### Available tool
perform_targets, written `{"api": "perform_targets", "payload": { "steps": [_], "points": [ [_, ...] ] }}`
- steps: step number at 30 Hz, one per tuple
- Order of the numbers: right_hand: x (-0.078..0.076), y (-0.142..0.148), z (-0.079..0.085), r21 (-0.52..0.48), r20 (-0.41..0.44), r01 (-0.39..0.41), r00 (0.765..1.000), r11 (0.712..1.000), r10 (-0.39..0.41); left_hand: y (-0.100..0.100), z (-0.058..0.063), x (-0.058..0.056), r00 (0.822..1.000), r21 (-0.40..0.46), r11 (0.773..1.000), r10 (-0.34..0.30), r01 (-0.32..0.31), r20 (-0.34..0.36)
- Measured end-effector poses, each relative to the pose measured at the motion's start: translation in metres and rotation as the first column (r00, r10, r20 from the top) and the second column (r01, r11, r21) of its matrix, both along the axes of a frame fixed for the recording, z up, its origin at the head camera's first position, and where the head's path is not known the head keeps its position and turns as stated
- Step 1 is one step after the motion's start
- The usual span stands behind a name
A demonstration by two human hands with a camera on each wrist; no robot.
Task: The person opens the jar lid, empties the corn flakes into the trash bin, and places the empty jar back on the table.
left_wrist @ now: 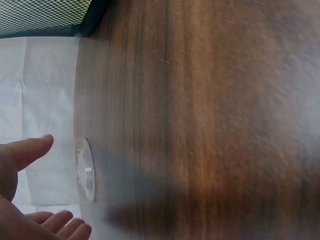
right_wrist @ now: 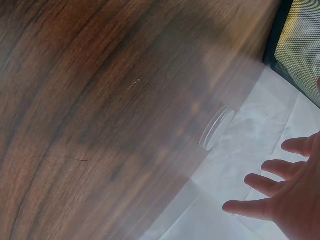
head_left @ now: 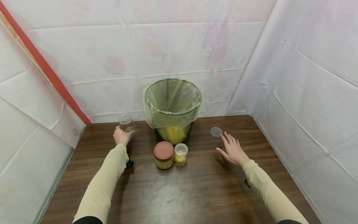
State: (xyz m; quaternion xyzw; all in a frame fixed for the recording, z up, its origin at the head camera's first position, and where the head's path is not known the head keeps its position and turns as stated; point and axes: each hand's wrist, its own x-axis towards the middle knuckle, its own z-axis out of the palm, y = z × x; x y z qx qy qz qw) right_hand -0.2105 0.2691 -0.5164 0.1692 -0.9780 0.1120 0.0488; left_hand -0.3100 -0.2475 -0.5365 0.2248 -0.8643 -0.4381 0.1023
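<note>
On the left side of the table my left hand (head_left: 122, 136) holds a clear jar (head_left: 126, 121), its thumb and fingers on opposite sides of it. In the left wrist view the round base of that jar (left_wrist: 86, 170) shows beyond the thumb and fingertips. At right, my right hand (head_left: 233, 150) is spread with straight fingers and holds nothing. A small clear round lid (head_left: 216, 132) lies just beyond its fingertips. Between the hands stand a red-lidded jar (head_left: 164, 154) with yellow contents and a smaller clear jar (head_left: 180, 155) holding yellow pieces.
Behind the two jars is a dark mesh waste bin (head_left: 186, 133) lined with a yellowish translucent bag (head_left: 152, 113). All of this stands on a dark wooden table (head_left: 173, 196). White patterned cloth (head_left: 173, 46) hangs at the back and along both sides.
</note>
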Motion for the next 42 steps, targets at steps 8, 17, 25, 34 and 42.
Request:
{"api": "perform_targets", "payload": {
  "steps": [8,17,25,34,42],
  "points": [
    [0.000,-0.003,0.003,-0.015,-0.004,0.001,1.000,1.000,-0.001,-0.004,0.005,0.014,1.000,0.021,1.000,0.007,-0.007,0.013],
    [0.003,-0.016,0.014,-0.039,0.017,-0.029,0.999,0.999,0.029,0.002,0.008,0.032,0.991,0.087,0.992,0.103,-0.096,-0.081],
    [0.004,-0.027,0.019,-0.080,-0.030,-0.078,0.997,0.994,0.076,0.012,0.017,0.050,0.960,0.111,0.986,0.151,-0.128,-0.237],
    [0.008,-0.040,0.023,-0.103,-0.042,-0.141,0.990,0.985,0.137,0.024,0.025,0.078,0.938,0.081,0.992,0.114,-0.092,-0.328],
    [0.009,-0.058,0.023,-0.106,-0.097,-0.237,0.969,0.966,0.227,0.035,0.031,0.098,0.912,0.031,0.999,0.043,-0.033,-0.408]
  ]
}}
